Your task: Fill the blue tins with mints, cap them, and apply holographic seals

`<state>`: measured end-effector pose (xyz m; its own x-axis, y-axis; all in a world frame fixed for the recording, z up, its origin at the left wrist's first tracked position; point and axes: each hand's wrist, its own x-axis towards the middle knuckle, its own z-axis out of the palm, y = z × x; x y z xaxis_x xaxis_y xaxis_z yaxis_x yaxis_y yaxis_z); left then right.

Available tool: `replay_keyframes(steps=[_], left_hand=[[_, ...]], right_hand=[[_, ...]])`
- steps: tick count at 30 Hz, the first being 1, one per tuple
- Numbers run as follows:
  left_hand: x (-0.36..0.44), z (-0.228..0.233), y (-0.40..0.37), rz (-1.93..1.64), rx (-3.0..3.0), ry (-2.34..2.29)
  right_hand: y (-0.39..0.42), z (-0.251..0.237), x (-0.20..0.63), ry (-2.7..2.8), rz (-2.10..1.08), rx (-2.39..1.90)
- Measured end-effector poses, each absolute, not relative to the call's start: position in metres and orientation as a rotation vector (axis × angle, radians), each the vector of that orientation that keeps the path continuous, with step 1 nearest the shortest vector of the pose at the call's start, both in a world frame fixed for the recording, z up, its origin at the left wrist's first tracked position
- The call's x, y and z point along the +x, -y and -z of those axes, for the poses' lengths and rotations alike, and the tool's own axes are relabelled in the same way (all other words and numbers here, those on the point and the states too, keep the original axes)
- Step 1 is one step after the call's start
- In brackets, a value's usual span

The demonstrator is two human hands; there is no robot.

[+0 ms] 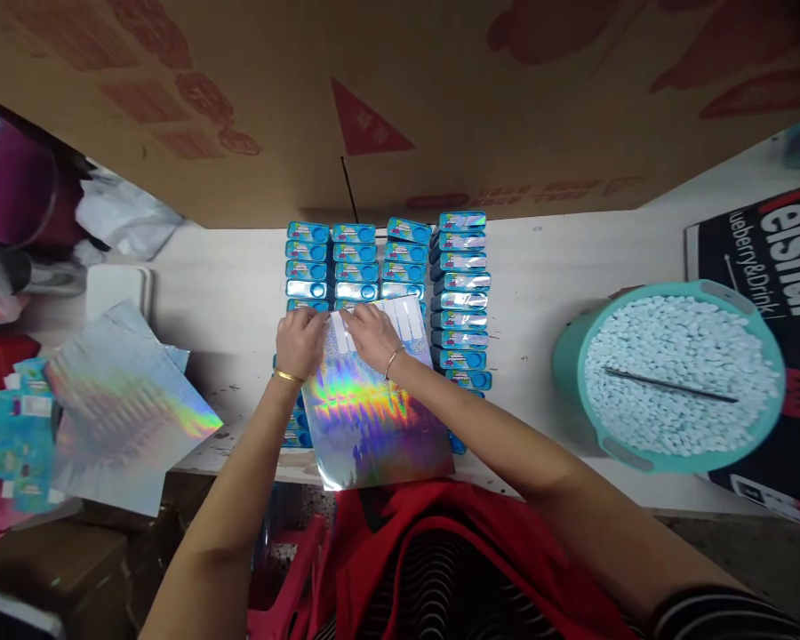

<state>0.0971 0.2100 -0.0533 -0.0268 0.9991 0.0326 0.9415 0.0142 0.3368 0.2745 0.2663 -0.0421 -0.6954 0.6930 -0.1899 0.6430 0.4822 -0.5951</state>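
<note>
Shiny sheet is laid over boxes at 6 o'clock, its 11 o'clock edge touched by left hand and right hand, fingers bunched, pinch can't be told; probably light, floppy, slick, easily creased, best held by opposite edges.

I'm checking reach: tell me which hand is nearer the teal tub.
Right. The right hand, on the holographic sheet, is left of the teal tub; the left hand is farther left, at the sheet's top left corner.
</note>
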Motion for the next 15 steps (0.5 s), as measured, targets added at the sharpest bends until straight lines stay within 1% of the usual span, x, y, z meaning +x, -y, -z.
replay_keyframes(steps=[10,13,15], left_hand=[[0.106,0.048,-0.196,-0.577,1.993,-1.99],[0.12,0.029,-0.178,-0.612,1.916,-1.98],[0.136,0.007,-0.163,-0.717,1.79,-2.017]], right_hand=[[-0.266,0.038,0.273,2.627,-1.023,-1.234],[-0.268,0.041,0.273,2.591,-1.048,-1.221],[-0.27,0.044,0.274,2.496,-1.117,-1.192]])
